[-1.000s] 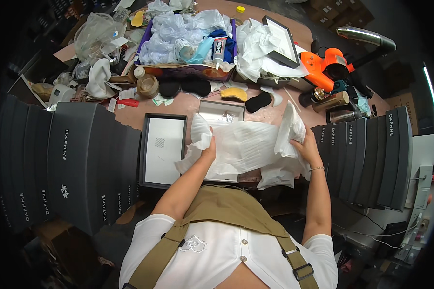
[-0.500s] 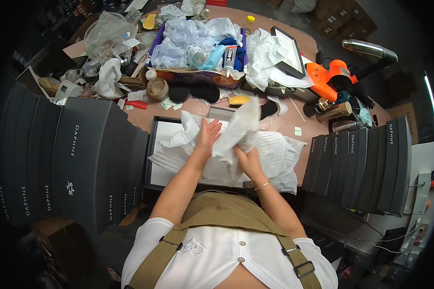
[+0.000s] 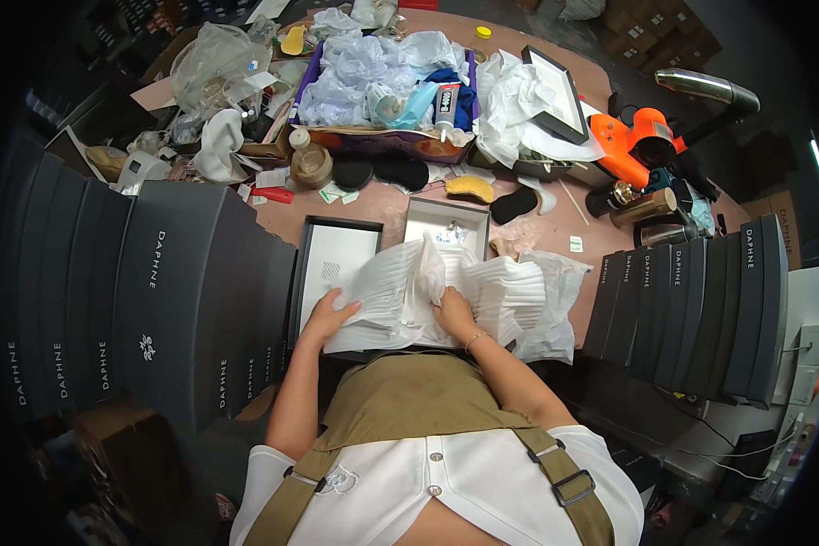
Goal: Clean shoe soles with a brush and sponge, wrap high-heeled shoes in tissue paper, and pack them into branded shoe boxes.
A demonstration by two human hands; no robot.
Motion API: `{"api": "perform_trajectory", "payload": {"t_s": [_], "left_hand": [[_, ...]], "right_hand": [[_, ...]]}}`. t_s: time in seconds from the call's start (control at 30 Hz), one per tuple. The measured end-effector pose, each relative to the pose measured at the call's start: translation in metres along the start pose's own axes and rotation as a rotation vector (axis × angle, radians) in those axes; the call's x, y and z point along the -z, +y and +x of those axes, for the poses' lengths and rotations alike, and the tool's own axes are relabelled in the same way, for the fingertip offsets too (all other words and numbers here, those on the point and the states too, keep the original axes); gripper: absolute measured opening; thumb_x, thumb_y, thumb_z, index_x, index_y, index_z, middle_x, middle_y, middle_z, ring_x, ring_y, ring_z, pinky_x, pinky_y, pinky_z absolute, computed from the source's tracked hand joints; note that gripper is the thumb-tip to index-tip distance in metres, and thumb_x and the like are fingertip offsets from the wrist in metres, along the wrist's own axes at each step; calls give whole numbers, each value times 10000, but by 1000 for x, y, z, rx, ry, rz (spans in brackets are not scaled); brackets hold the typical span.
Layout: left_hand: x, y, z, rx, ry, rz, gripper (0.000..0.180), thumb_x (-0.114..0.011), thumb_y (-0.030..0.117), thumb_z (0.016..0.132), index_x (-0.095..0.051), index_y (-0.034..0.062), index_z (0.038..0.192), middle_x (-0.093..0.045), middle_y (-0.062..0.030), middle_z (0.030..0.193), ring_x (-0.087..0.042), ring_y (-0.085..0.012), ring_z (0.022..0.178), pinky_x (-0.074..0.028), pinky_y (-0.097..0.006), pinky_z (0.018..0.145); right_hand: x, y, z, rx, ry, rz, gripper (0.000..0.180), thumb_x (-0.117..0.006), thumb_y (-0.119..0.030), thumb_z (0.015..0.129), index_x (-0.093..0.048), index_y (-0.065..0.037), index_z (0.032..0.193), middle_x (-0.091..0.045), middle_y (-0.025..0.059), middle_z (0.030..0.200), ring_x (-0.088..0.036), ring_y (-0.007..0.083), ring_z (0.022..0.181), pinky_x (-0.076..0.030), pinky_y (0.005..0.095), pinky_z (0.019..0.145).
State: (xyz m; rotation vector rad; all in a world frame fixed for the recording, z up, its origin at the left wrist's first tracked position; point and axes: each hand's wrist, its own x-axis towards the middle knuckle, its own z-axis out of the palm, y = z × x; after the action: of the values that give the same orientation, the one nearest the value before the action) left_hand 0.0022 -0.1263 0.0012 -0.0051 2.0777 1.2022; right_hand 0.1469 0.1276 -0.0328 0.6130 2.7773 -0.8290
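Note:
My left hand (image 3: 329, 318) pinches the near left edge of a pleated white tissue paper sheet (image 3: 382, 291), its thumb on top. My right hand (image 3: 455, 314) is closed on a crumpled white tissue paper bundle (image 3: 432, 273) at the middle of the table's near side. The fingertips of that hand are partly hidden in the paper. Behind and left of the sheet lies an open black box part (image 3: 337, 250) with a white inside, partly covered by the paper. A pale open box (image 3: 419, 216) with small items inside stands beyond the bundle. Folded white sheets (image 3: 519, 291) lie right of my right hand.
Stacked dark shoe boxes stand at left (image 3: 168, 300) and right (image 3: 701, 300). A purple carton (image 3: 364, 143) full of plastic bags stands behind. A brown jar (image 3: 310, 166), black pads (image 3: 355, 173), a yellow sponge-like piece (image 3: 470, 188) and an orange device (image 3: 623, 146) lie around.
My left hand has come down and left from beside the raised paper onto the pleated sheet. The paper in my right hand has been lowered, uncovering the black box part and the pale box.

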Motion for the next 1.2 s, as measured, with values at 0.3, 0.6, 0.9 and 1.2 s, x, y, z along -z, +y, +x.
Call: {"api": "perform_trajectory", "payload": {"t_s": [0.3, 0.6, 0.9, 1.2], "left_hand": [[29, 92, 23, -420, -34, -330, 317, -567, 50, 903, -570, 26, 1220, -620, -83, 1083, -571, -100, 913, -479, -244, 781], [-18, 139, -50, -509, -195, -501, 738, -543, 17, 908, -89, 66, 1488, -417, -212, 1370, -570, -86, 872, -474, -206, 762], [-36, 72, -104, -453, 96, 114, 300, -669, 173, 844, -621, -45, 1044, -659, -171, 891, -633, -231, 748, -495, -318, 702], [-3, 59, -98, -505, 294, 99, 273, -588, 189, 917, -631, -62, 1016, -633, -140, 787, -577, -157, 669, -468, -292, 614]], "right_hand": [[26, -12, 4, 138, 38, 329, 373, -645, -205, 798, -534, 52, 1045, -596, 268, 1033, -572, 427, 981, -455, 463, 840], [97, -30, -4, 360, 293, 26, 489, -676, -293, 805, -543, 38, 1139, -531, 243, 1189, -530, 389, 1048, -456, 441, 856], [162, 43, 47, -3, -427, -115, 396, -633, -343, 785, -669, 14, 953, -646, 197, 984, -620, 333, 896, -482, 357, 805], [209, 16, 50, 276, -220, -308, 216, -603, -145, 751, -628, -10, 918, -654, 157, 812, -646, 291, 825, -493, 381, 735]]}}
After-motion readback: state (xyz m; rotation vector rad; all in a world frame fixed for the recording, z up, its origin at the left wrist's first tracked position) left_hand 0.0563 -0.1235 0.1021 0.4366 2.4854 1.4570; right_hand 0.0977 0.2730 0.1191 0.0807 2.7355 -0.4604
